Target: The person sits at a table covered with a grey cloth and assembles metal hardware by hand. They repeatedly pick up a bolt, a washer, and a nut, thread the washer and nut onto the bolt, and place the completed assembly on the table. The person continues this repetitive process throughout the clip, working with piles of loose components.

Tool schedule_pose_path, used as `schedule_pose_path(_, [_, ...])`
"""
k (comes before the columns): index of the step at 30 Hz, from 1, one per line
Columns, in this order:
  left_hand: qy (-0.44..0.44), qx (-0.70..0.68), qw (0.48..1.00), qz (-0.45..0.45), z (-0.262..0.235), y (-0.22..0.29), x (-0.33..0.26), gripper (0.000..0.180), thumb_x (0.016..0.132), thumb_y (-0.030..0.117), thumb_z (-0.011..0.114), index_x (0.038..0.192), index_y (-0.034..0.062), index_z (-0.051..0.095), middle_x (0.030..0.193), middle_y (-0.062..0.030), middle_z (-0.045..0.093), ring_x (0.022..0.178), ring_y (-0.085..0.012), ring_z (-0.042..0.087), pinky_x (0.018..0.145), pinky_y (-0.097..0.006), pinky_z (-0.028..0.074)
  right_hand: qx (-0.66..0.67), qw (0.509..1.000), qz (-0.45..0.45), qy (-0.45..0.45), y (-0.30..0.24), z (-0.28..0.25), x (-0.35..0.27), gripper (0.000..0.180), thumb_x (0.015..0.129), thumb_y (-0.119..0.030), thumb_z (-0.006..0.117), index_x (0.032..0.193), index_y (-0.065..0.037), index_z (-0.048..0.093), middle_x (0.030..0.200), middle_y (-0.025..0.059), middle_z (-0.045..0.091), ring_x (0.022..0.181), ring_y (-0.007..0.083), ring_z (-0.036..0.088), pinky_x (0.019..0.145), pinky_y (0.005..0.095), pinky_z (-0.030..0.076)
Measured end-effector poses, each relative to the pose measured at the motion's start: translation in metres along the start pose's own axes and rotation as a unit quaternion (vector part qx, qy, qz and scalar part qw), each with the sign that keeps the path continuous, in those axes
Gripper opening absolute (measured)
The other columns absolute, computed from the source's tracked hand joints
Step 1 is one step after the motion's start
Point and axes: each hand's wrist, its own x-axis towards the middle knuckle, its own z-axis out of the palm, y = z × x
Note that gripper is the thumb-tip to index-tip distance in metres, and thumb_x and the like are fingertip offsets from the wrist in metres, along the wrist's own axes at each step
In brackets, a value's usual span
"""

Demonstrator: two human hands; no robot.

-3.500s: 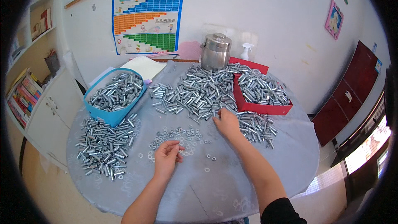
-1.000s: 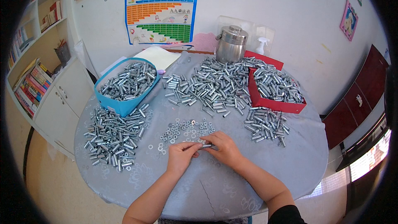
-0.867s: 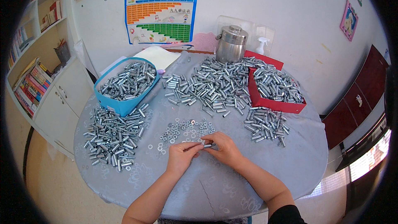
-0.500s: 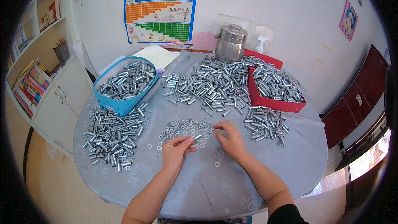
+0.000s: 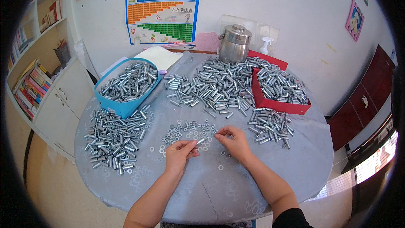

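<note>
Between the thumb and fingers of my left hand (image 5: 179, 154) is a shiny metal anchor bolt (image 5: 201, 141), its free end pointing up and to the right. My right hand (image 5: 233, 142) pinches a small nut (image 5: 215, 134) at the right edge of the loose hardware; the fingertips partly cover it. Small hex nuts (image 5: 175, 133) lie bunched just beyond my hands. Flat washers (image 5: 162, 147) are scattered around and under the held bolt. A single washer (image 5: 220, 167) lies nearer to me, between my forearms.
A blue box (image 5: 126, 109) full of anchor bolts stands at the left, with a bolt pile (image 5: 114, 139) in front. Another heap (image 5: 219, 84) spreads across the back. A red box (image 5: 280, 106) of bolts is at the right. Behind stands a steel pot (image 5: 234, 44).
My right hand has moved slightly down and left, and its thumb and finger have closed at the edge of the nuts. My left hand stays almost in place with the bolt.
</note>
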Motion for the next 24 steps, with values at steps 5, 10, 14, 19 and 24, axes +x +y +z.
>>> schedule_pose_path(5, [-0.017,0.015,1.000,-0.008,-0.002,-0.004,0.001,0.013,0.077,0.010,0.064,0.081,-0.0025,0.061,0.073,-0.0106,0.062,0.060,-0.0138,0.059,0.055,-0.026,0.053,0.273,0.950,0.113,-0.103,-0.005,0.004,-0.003,0.018,0.080,-0.009,0.062,0.094,0.000,0.057,0.085,0.0025,0.061,0.080,0.0076,0.056,0.071,0.0197,0.044])
schedule_pose_path(10, [-0.040,0.005,0.999,-0.037,0.000,0.000,0.000,0.014,0.077,0.011,0.065,0.079,-0.0025,0.061,0.072,-0.0109,0.061,0.060,-0.0139,0.059,0.054,-0.026,0.053,0.246,0.961,0.095,-0.084,-0.008,0.005,-0.005,0.016,0.079,-0.011,0.063,0.091,-0.001,0.061,0.085,0.0021,0.061,0.080,0.0081,0.056,0.070,0.0202,0.043])
schedule_pose_path(14, [-0.040,-0.016,0.997,-0.061,-0.003,0.000,0.000,0.015,0.078,0.011,0.065,0.080,-0.0026,0.060,0.072,-0.0110,0.061,0.059,-0.0139,0.059,0.054,-0.026,0.053,0.132,0.989,0.003,-0.062,-0.015,0.005,-0.006,0.016,0.078,-0.012,0.064,0.090,-0.002,0.065,0.085,0.0037,0.062,0.076,0.0096,0.055,0.068,0.0229,0.043])
schedule_pose_path(19, [-0.047,-0.039,0.995,-0.074,-0.002,0.000,0.001,0.015,0.078,0.010,0.064,0.084,-0.0028,0.060,0.075,-0.0111,0.062,0.061,-0.0140,0.059,0.055,-0.026,0.054,0.139,0.988,-0.011,-0.069,-0.020,0.006,-0.009,0.016,0.079,-0.012,0.062,0.092,-0.002,0.064,0.085,0.0029,0.062,0.077,0.0083,0.055,0.067,0.0214,0.042])
schedule_pose_path(24, [-0.063,-0.046,0.997,-0.019,0.004,0.004,-0.003,0.017,0.078,0.007,0.063,0.091,-0.0033,0.060,0.081,-0.0118,0.062,0.066,-0.0150,0.060,0.059,-0.027,0.054,0.255,0.962,0.091,-0.044,-0.016,0.012,-0.008,0.017,0.081,-0.012,0.060,0.095,-0.002,0.063,0.087,0.0035,0.062,0.079,0.0094,0.055,0.069,0.0234,0.043])
